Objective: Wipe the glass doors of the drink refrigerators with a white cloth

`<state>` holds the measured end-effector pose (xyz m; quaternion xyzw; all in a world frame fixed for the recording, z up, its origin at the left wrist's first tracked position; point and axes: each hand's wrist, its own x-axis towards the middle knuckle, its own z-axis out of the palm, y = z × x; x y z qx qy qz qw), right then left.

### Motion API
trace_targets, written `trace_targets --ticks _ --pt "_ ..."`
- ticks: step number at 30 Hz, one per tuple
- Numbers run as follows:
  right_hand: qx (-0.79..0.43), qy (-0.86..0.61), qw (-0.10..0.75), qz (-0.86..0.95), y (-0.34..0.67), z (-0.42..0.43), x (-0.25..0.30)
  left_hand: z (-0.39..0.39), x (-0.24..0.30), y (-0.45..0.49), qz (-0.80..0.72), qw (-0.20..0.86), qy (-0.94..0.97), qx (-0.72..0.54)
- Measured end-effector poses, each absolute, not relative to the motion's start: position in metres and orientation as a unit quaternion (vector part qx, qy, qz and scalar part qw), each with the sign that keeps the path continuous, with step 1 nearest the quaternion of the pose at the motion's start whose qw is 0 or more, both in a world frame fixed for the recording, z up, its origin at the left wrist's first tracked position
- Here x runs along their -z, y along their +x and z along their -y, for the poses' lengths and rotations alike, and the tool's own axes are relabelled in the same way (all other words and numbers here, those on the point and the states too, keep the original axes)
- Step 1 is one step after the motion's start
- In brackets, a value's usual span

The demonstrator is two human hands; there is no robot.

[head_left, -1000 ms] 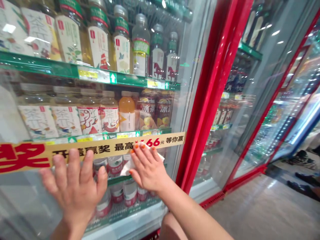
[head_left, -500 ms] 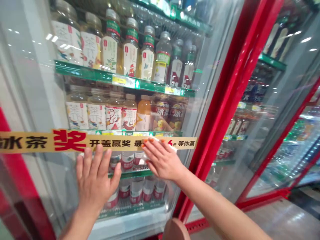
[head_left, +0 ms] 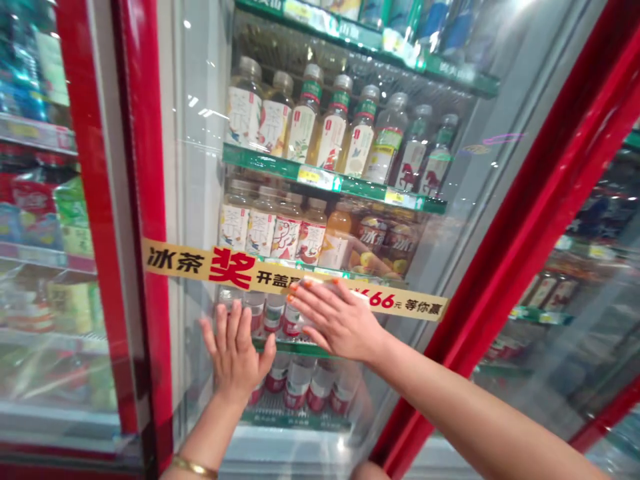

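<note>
Fingers (head_left: 317, 301) are stretched straight on both hands, spread wider on the left, closer together on the right; nothing is seen gripped; the tall glass door (head_left: 201, 193) is faced; across it the yellow strip (head_left: 254, 274) is set, its long axis run side to side and tipped down towards the right, its lettering turned outward; behind, bottles (head_left: 331, 133) are ranked upright, labels to the front, presumably so they can be read; over the strip's middle the right hand (head_left: 353, 327) is laid flat, fingers pointed left, likely so pressure is spread; just below the strip the left hand (head_left: 239, 363) is raised, fingers pointed up, perhaps for steadying, though contact cannot be told; under the right hand, what seems white tissue (head_left: 304, 323) is mostly covered, its axis unreadable.
</note>
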<state>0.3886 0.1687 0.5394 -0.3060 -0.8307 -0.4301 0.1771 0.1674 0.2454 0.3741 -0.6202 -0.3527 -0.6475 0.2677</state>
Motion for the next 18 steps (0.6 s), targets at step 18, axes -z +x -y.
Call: trace_targets --ticks 18 --pt "0.309 -0.336 0.388 0.801 0.284 -0.200 -0.559 -0.224 -0.472 0.172 0.312 0.166 -0.629 0.692"
